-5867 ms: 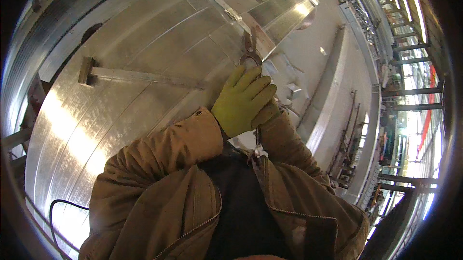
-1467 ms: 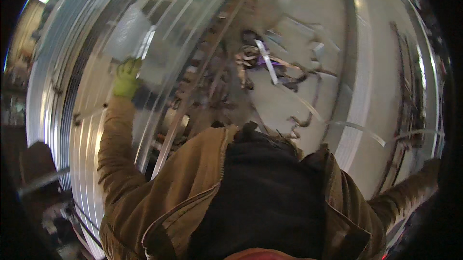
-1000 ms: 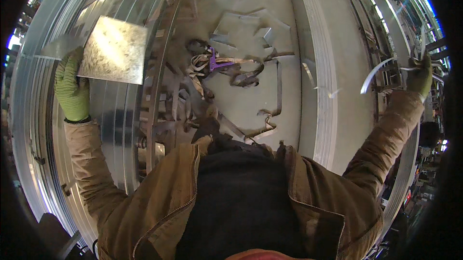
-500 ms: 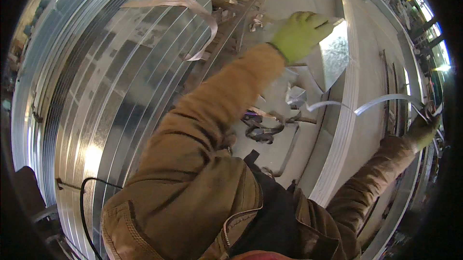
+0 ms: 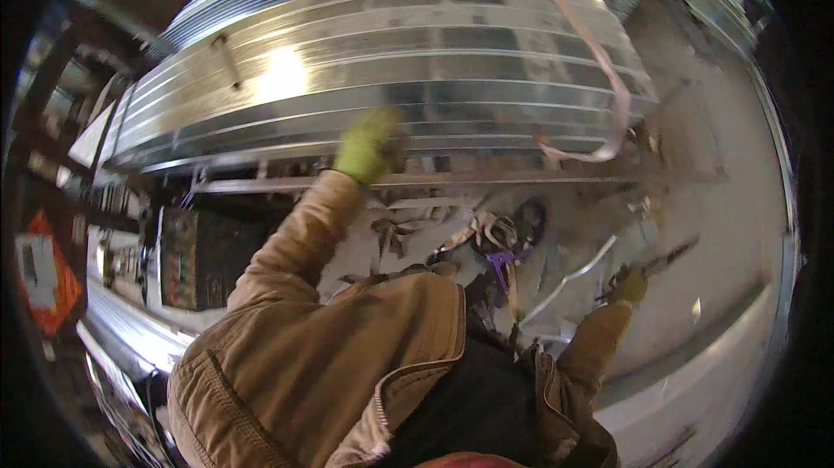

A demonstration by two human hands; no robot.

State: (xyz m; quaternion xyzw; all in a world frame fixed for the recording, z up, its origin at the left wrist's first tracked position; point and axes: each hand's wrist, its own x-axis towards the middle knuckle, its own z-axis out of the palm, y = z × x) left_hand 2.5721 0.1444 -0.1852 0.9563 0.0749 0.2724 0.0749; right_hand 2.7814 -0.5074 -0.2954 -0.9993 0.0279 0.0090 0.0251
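Observation:
My left hand (image 5: 369,145), in a yellow-green glove, is over the near edge of a stack of long shiny metal panels (image 5: 347,69). Motion blurs its fingers; no held object shows there. Lower right, my right hand (image 5: 630,284), gloved too, has curled fingers. A dark, narrow thing (image 5: 673,254) extends from beside it, its kind unclear. A pale bent strip (image 5: 573,275) lies left of this hand. Between my hands, tangled straps (image 5: 491,234) with a purple piece (image 5: 502,261) lie on the floor.
A pinkish strap (image 5: 618,108) hangs over the panels' right end. Along their near side runs a brown metal rail (image 5: 486,180). A dark box (image 5: 195,255) stands at left, near an orange sign (image 5: 45,273). Pale floor (image 5: 738,181) extends at right.
My view has turned, putting the panel stack across the top. My left hand has left the shiny triangular sheet and is over the panels. My right hand is now nearer my body.

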